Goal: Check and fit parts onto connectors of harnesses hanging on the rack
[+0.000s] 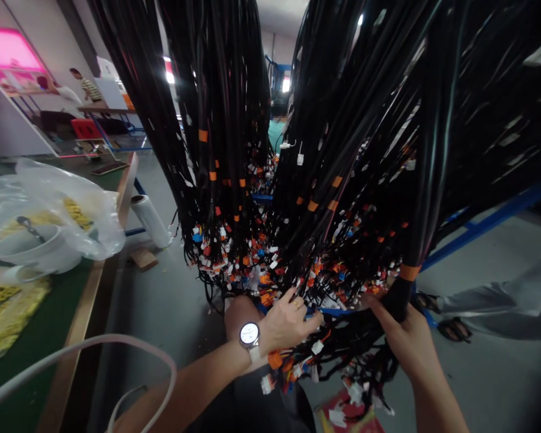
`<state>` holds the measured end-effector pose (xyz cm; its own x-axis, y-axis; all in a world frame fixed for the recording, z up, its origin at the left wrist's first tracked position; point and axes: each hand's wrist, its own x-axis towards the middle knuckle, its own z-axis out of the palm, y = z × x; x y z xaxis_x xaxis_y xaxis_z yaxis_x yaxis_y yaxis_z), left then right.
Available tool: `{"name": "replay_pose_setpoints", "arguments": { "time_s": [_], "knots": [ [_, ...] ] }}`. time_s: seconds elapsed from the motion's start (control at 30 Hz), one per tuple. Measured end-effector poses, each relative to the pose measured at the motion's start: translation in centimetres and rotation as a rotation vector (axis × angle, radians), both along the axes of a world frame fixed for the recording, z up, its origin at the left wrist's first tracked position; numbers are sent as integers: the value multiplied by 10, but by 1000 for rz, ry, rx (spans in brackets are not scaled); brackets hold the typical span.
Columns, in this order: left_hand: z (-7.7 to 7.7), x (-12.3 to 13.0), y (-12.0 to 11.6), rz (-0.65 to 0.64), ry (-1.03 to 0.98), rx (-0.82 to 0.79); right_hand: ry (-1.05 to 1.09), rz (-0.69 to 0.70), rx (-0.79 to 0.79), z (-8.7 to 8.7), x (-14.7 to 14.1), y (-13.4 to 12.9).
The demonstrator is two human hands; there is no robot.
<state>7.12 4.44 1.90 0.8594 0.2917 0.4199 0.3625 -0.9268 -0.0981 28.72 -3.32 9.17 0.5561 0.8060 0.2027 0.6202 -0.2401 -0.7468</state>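
Note:
Black wire harnesses point(225, 102) hang in thick bundles ahead of me, their lower ends full of small white, orange, red and blue connectors point(261, 279). My right hand point(408, 340) is wrapped round the lower part of one black wire harness point(426, 180), just below its orange tape band point(410, 272). Loose branches of wire with connectors point(276, 361) spread to the left below it. Over these branches is my left hand point(286, 322), fingers bent, with a ring and a wristwatch point(249, 334). Its fingertips are among the wires, and what they hold is hidden.
On the left, a green-topped bench point(79, 300) carries a white bowl point(31, 243) and plastic bags with yellow parts point(9, 313). A film roll point(151, 219) stands on the floor beside it. Blue rack bars point(491, 219) cross at right, near another person's legs point(487, 307).

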Motion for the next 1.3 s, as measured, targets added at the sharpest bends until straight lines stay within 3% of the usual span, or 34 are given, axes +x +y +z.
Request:
{"name": "replay_pose_setpoints", "arguments": {
  "time_s": [0.23, 0.4, 0.5, 0.6, 0.7, 0.8, 0.93, 1.07, 1.17, 1.3],
  "knots": [
    [30, -1, -5, -27, 132, -262, -51, -10, -32, 7, -5, -6],
    [30, 2, -3, -53, 176, -202, -55, -24, -42, 11, -13, -10],
    [28, 3, -4, -106, 124, -269, -48, -8, -25, 13, -13, -13],
    [30, 2, 2, -126, -77, -607, -30, 0, -5, 14, -11, -17],
    [37, -7, 19, -51, -471, -1064, -18, 23, -5, 17, -7, -21],
    [44, -24, 38, 2, -773, -1267, -29, 44, -24, 21, -4, -24],
    [45, -45, 43, 18, -544, -1182, -59, 77, -48, 28, -2, -30],
    [40, -45, 30, 19, -305, -1064, -69, 112, -62, 33, -5, -35],
    [37, -39, 22, -17, -247, -1118, -62, 109, -54, 36, -9, -39],
    [34, -36, 13, 3, -310, -1249, 50, 121, -69, 38, -11, -44]
  ]
}}
